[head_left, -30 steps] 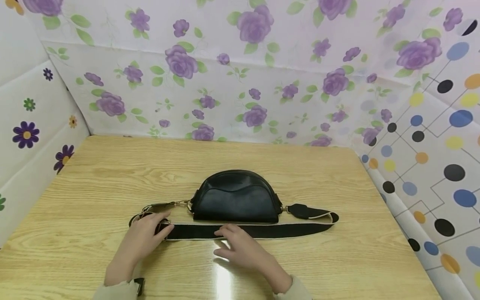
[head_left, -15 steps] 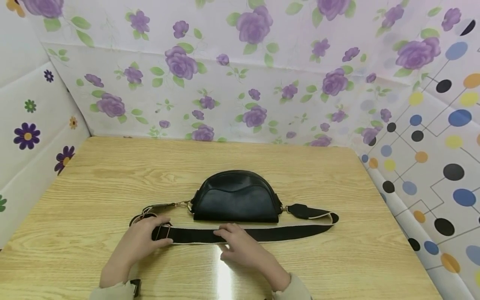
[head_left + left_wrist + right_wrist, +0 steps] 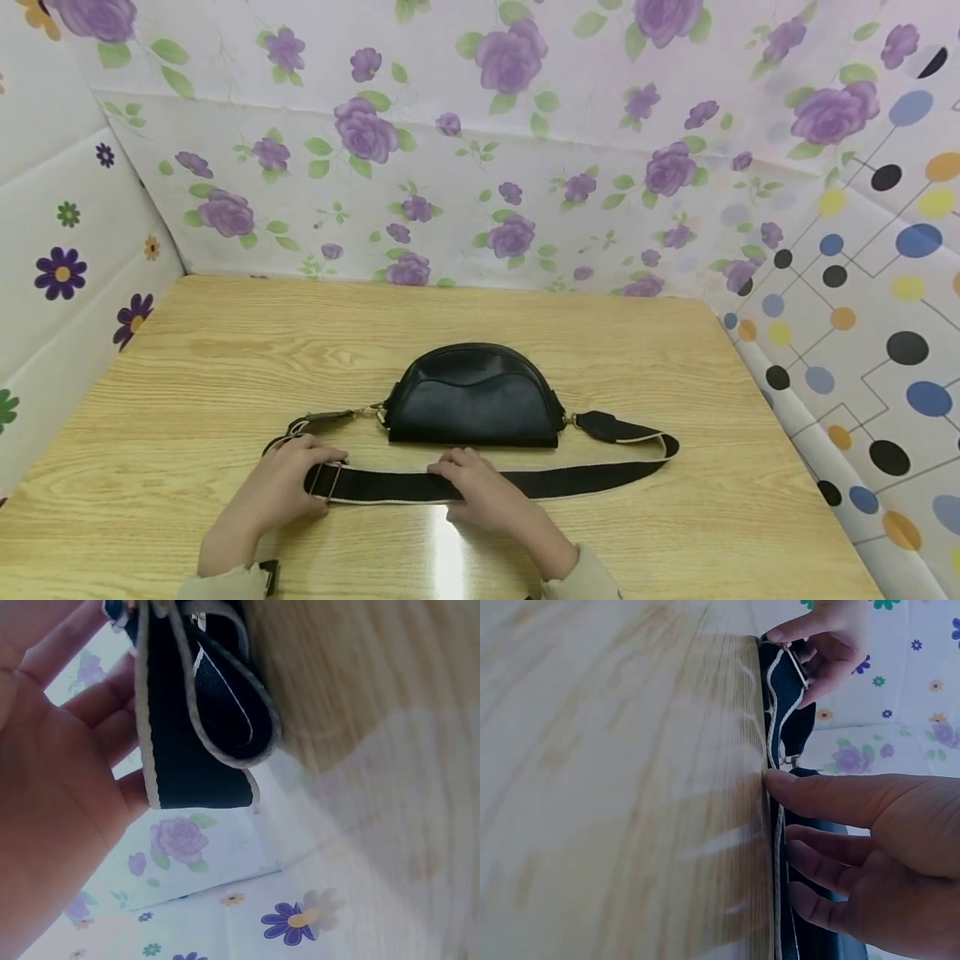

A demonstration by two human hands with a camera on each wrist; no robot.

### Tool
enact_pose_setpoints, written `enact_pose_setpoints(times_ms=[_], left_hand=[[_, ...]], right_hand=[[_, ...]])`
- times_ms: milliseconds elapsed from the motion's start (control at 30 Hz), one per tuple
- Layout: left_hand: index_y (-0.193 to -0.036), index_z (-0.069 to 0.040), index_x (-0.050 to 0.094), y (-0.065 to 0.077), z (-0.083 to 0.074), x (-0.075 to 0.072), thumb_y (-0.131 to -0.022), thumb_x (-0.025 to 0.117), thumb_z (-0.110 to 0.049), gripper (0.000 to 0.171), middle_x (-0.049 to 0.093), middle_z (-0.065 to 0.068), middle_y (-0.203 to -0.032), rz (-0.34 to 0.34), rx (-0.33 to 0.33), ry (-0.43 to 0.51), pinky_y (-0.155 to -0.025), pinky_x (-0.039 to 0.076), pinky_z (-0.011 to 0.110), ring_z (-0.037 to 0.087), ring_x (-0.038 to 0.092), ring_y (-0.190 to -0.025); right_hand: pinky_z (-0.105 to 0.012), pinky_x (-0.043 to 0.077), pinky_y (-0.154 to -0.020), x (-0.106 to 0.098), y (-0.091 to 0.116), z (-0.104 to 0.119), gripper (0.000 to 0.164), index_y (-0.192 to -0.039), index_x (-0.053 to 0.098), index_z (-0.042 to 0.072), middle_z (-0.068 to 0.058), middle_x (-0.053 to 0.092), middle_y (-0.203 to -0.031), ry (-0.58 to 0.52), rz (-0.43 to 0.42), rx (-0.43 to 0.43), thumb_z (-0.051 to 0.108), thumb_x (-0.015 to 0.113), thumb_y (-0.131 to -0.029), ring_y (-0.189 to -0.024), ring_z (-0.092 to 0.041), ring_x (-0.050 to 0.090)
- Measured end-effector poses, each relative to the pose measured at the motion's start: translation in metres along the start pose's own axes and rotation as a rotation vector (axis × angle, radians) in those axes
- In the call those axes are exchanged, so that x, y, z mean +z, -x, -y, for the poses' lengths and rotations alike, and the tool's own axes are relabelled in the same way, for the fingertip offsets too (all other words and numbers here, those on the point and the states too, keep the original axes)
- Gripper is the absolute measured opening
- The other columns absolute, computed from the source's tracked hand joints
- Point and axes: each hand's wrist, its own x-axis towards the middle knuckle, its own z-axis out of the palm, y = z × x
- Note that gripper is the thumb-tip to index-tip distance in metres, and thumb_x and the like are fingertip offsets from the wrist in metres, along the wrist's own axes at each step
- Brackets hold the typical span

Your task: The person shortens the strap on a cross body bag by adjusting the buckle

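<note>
A black half-moon shoulder bag [image 3: 472, 408] lies on the wooden table, its straight edge towards me. Its black strap [image 3: 390, 487] with pale edging runs in front of it, clipped on at both ends. My left hand [image 3: 273, 483] grips the strap beside the metal slider buckle [image 3: 333, 482]; a loop of strap [image 3: 232, 712] hangs by the palm in the left wrist view. Around the middle of the strap, my right hand [image 3: 480, 492] pinches its two edges between thumb [image 3: 817, 796] and fingers. Part of the left-end strap is hidden behind the left hand.
The wooden tabletop [image 3: 600, 350] extends around the bag. Flowered sheeting [image 3: 450, 167] stands behind it and on the left, and dotted sheeting [image 3: 862, 317] on the right. A dark band [image 3: 270, 575] circles the left wrist.
The front run of strap has shifted slightly towards me and straightened beside the buckle. The left thumb has closed onto the strap, and the right thumb has drawn in. The bag stays put.
</note>
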Motion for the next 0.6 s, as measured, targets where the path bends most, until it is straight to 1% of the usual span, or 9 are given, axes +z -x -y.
enact_pose_setpoints(times_ms=[167, 267, 400, 533, 600], left_hand=[[-0.106, -0.007, 0.065, 0.002, -0.003, -0.001, -0.052, 0.081, -0.012, 0.056, 0.057, 0.013, -0.105, -0.019, 0.036, 0.014, -0.081, 0.036, 0.055, 0.035, 0.052, -0.096], [-0.106, -0.006, 0.064, 0.002, -0.004, -0.002, -0.053, 0.082, -0.013, 0.057, 0.057, 0.016, -0.109, -0.017, 0.039, 0.036, -0.083, 0.035, 0.057, 0.038, 0.051, -0.1], [-0.107, -0.006, 0.064, 0.0, -0.006, -0.003, -0.055, 0.082, -0.014, 0.056, 0.058, 0.014, -0.109, -0.008, 0.048, 0.094, -0.084, 0.037, 0.054, 0.037, 0.051, -0.102], [-0.107, -0.008, 0.064, -0.003, -0.011, -0.003, -0.056, 0.081, -0.014, 0.054, 0.059, 0.008, -0.107, -0.009, 0.083, 0.155, -0.084, 0.04, 0.049, 0.031, 0.053, -0.098], [-0.107, -0.008, 0.064, -0.004, -0.014, -0.003, -0.057, 0.081, -0.014, 0.053, 0.059, 0.007, -0.106, -0.008, 0.099, 0.178, -0.082, 0.041, 0.048, 0.029, 0.054, -0.097]], right_hand=[[-0.032, 0.04, -0.086, -0.001, -0.001, 0.0, 0.053, -0.123, 0.054, 0.01, -0.002, 0.052, -0.113, 0.005, 0.012, 0.008, 0.021, 0.073, -0.075, -0.103, -0.015, 0.047], [-0.034, 0.039, -0.087, -0.001, -0.001, 0.001, 0.054, -0.123, 0.054, 0.01, -0.001, 0.052, -0.114, 0.007, 0.009, 0.009, 0.028, 0.071, -0.076, -0.103, -0.014, 0.046], [-0.039, 0.037, -0.088, -0.002, 0.0, 0.003, 0.054, -0.125, 0.052, 0.011, -0.001, 0.051, -0.119, -0.004, 0.002, 0.007, 0.032, 0.068, -0.078, -0.107, -0.015, 0.045], [-0.043, 0.035, -0.09, -0.003, -0.001, 0.004, 0.055, -0.13, 0.047, 0.012, -0.002, 0.048, -0.126, -0.021, -0.009, -0.007, 0.034, 0.063, -0.082, -0.114, -0.016, 0.042], [-0.043, 0.034, -0.091, -0.002, -0.002, 0.005, 0.052, -0.131, 0.045, 0.011, -0.003, 0.047, -0.128, -0.031, -0.019, -0.02, 0.033, 0.059, -0.086, -0.116, -0.017, 0.041]])
